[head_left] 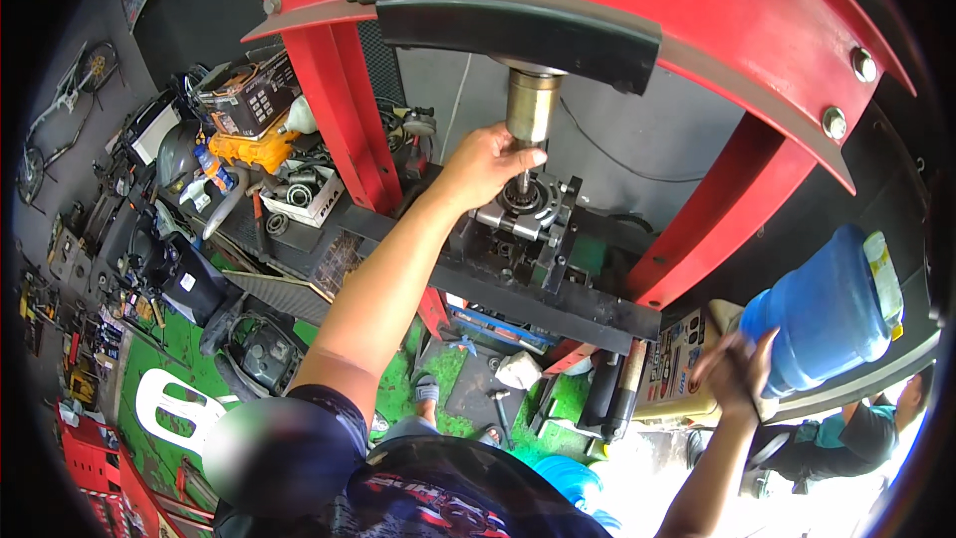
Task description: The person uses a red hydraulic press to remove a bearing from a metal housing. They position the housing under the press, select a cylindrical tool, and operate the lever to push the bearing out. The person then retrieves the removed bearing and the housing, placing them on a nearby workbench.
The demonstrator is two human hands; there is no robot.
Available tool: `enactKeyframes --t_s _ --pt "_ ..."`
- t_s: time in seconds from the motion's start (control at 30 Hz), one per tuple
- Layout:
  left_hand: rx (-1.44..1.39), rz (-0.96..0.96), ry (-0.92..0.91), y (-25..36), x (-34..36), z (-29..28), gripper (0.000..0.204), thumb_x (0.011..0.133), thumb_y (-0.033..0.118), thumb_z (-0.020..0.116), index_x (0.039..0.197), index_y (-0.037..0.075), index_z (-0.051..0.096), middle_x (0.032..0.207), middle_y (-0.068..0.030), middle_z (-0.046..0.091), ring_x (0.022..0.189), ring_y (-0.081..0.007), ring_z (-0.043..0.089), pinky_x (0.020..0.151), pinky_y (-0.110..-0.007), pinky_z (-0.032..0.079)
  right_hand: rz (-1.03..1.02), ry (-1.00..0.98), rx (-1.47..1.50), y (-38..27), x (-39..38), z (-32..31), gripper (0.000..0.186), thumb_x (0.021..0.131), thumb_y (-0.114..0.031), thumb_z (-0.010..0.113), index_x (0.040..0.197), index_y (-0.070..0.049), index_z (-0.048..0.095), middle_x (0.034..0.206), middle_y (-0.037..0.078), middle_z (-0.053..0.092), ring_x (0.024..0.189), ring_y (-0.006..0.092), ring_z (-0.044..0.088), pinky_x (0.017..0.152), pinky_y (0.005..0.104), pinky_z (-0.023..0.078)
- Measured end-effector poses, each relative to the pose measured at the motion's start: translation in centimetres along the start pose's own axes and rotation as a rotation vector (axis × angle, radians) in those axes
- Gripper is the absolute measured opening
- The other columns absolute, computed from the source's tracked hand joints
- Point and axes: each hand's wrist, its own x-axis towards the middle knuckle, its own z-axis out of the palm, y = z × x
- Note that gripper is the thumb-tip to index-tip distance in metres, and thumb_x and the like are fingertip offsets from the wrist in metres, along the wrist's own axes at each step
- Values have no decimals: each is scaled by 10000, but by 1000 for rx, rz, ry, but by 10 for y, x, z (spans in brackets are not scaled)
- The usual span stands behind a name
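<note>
Green floor lies left; I have the nearer left hand, its grip closed around an upright metal shaft, under the press cylinder, above the bearing; farther right, the blurred right hand spreads empty beside a blue jug.

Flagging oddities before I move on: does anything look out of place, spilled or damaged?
A hammer-like tool lies on the floor by the person's feet, odd because it could get underfoot. No spill or damage stands out near the left hand.

Two hands — one press
</note>
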Motion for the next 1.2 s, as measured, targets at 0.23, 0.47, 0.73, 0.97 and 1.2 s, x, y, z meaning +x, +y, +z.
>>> enactKeyframes --t_s 0.23,0.47,0.73,0.97,1.2 --pt "-93 27 -13 3 4 8 308 959 183 766 1176 -7 657 1017 -18 714 934 -85 640 873 -295 537 428 91 -336 158 -23 -130 1092 891 -918 203 809 55 691 795 213 675 753 328 661 733 455 555" --pt "-61 1 -7 10 1 7 304 960 179 765 1175 -7 658 1002 -15 704 921 -78 632 850 -288 531 -158 -293 -68 -32 39 -2 840 1001 -769 268 1088 -19 635 761 234 700 665 373 701 648 446 578" --pt "-111 -26 -20 0 3 3 307 956 149 767 1198 3 647 1021 -8 690 942 -84 629 872 -286 527 -66 -293 -474 35 12 -46 1026 928 -875 214 752 42 638 723 263 687 601 382 678 636 473 590" --pt "-205 -9 -28 -2 5 8 328 941 124 781 1216 15 639 1069 -24 703 982 -96 644 905 -289 528 409 32 -316 173 -10 -141 925 1002 -762 347 944 90 705 853 170 653 784 267 621 794 409 529" --pt "-369 43 4 0 0 8 304 967 105 745 1233 15 630 1137 -41 692 1051 -102 640 973 -287 509 336 -8 -457 183 -14 -146 667 1047 -579 513 1078 52 729 944 154 695 904 262 657 866 406 524"
